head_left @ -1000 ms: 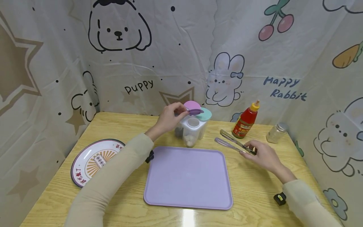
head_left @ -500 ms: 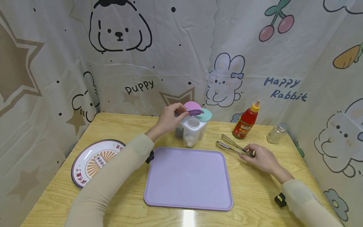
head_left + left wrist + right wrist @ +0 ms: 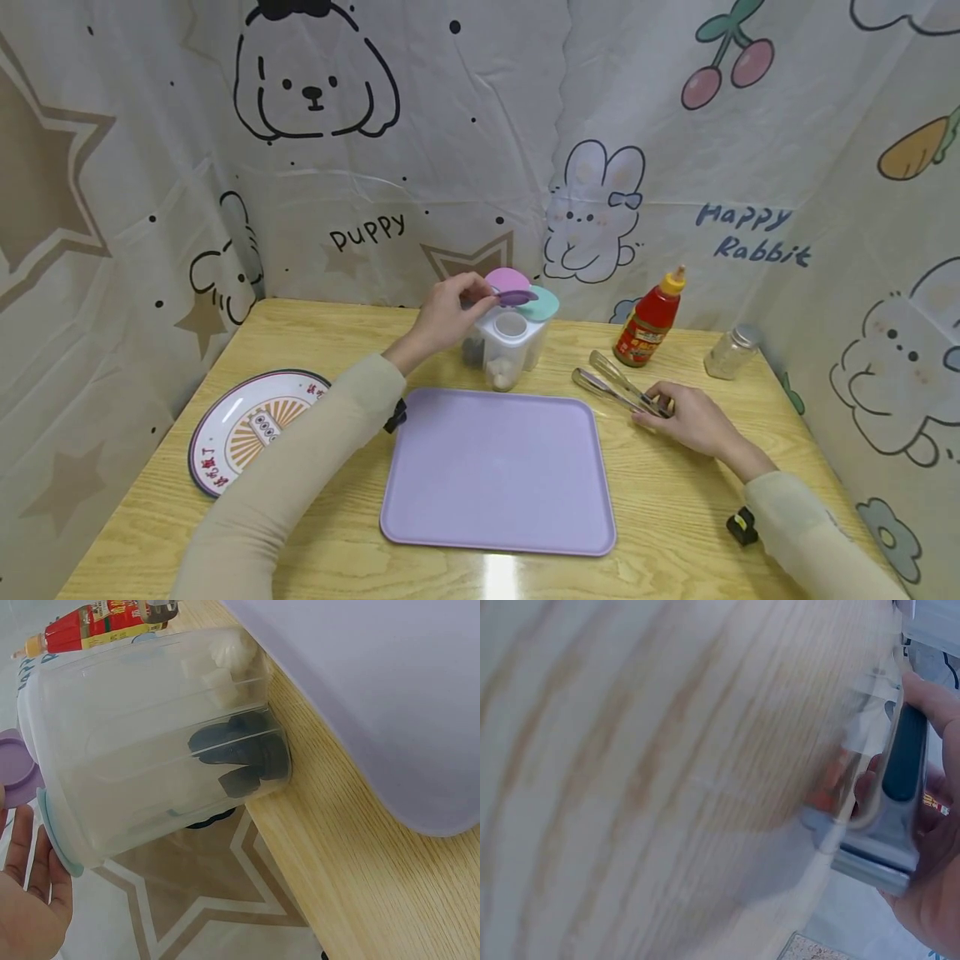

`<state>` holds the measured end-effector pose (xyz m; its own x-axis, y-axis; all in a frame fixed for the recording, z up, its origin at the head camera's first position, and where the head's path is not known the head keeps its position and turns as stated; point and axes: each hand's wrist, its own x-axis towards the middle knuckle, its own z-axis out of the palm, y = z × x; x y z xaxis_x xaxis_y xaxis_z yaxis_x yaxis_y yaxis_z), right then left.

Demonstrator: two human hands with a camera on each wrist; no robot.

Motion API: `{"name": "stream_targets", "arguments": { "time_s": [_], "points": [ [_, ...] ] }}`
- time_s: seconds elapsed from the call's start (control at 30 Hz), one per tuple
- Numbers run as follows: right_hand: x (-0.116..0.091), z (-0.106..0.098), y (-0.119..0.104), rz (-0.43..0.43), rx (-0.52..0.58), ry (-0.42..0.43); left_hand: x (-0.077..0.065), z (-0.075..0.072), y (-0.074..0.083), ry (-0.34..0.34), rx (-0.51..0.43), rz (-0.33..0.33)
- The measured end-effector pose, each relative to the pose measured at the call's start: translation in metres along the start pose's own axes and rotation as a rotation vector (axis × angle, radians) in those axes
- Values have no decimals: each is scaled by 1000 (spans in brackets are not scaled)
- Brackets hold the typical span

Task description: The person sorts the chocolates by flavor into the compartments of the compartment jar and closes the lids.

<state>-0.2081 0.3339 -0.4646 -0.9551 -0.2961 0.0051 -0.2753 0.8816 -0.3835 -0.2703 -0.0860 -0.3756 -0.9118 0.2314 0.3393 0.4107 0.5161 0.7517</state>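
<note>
My left hand (image 3: 442, 317) pinches the raised purple lid (image 3: 516, 297) of a clear seasoning container (image 3: 503, 360), leaving a round opening below it. Pale chunks (image 3: 221, 682) lie in one compartment and dark pieces (image 3: 238, 754) in another, as the left wrist view shows. A green lid (image 3: 542, 305) and a pink lid (image 3: 506, 279) cover other parts. On the right, my right hand (image 3: 693, 418) holds metal tongs (image 3: 598, 385), their arms spread apart and tips pointing toward the container. Their dark handle inset (image 3: 906, 757) shows in the right wrist view.
A lilac tray (image 3: 498, 471) lies in front of the container. To its left is a printed plate (image 3: 225, 425), partly hidden by the left sleeve. Behind the tongs stand a red sauce bottle (image 3: 648, 321) and a glass jar (image 3: 731, 352) with a metal cap.
The tongs' tips have swung slightly right and nearer to me, while my right hand has shifted only a little. My left hand keeps the purple lid in the same place.
</note>
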Motion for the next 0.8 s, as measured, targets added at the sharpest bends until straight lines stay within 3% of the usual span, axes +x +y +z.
{"name": "stream_targets", "arguments": {
  "time_s": [0.27,0.43,0.8],
  "points": [
    [1,5,5,-27,-16,-1,-1,0,1,-4,-1,-4],
    [4,-3,-2,-36,-2,15,-1,0,2,-9,-9,-6],
    [36,-36,-56,-160,87,141,-1,1,0,-2,1,0]
  ]
}}
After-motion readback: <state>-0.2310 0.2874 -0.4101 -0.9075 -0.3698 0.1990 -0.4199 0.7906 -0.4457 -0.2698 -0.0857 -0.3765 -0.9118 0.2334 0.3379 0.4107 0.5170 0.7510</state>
